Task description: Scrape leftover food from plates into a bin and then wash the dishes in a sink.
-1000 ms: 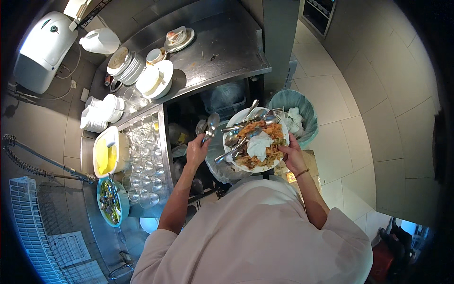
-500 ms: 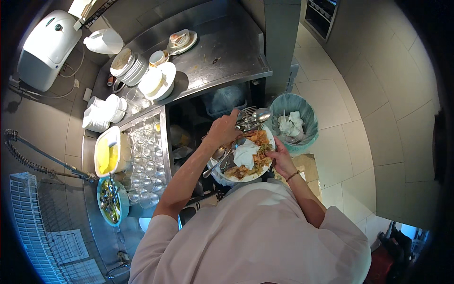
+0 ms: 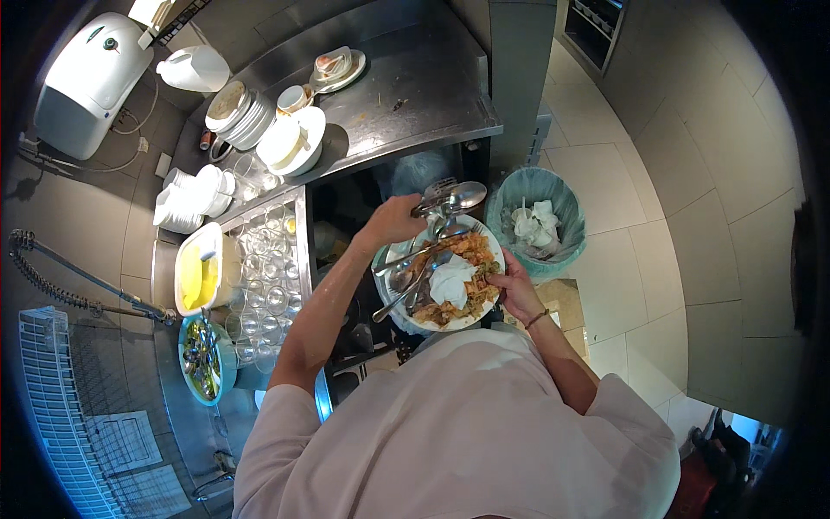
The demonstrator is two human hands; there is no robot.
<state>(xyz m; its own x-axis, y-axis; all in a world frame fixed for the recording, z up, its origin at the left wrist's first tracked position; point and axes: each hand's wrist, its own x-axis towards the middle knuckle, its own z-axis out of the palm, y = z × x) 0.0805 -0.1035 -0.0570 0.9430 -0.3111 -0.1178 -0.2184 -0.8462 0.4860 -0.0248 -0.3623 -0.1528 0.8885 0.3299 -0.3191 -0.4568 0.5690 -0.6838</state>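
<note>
My right hand (image 3: 520,292) grips the right rim of a white plate (image 3: 491,245), thumb on top. Orange-brown food scraps (image 3: 474,249) cover the plate, with a crumpled white napkin (image 3: 451,280) on them. A few spoons (image 3: 406,298) lie across its left side. Above the plate's far left edge my left hand (image 3: 393,221) is closed around a bunch of cutlery (image 3: 456,197), spoons and forks whose heads point right. The handles are hidden inside my fist.
A bin (image 3: 571,251) lined with a bag, holding napkins, stands beyond the plate to the right. The steel counter (image 3: 415,78) bears stacked plates (image 3: 246,121) and bowls (image 3: 298,147). Left are a rack of glasses (image 3: 264,285), a yellow-filled tub (image 3: 197,268) and a blue basin (image 3: 207,359) of cutlery.
My left hand has lifted off the plate and moved a little left and away with the cutlery. Another spoon handle now shows across the plate. My right hand keeps its hold.
</note>
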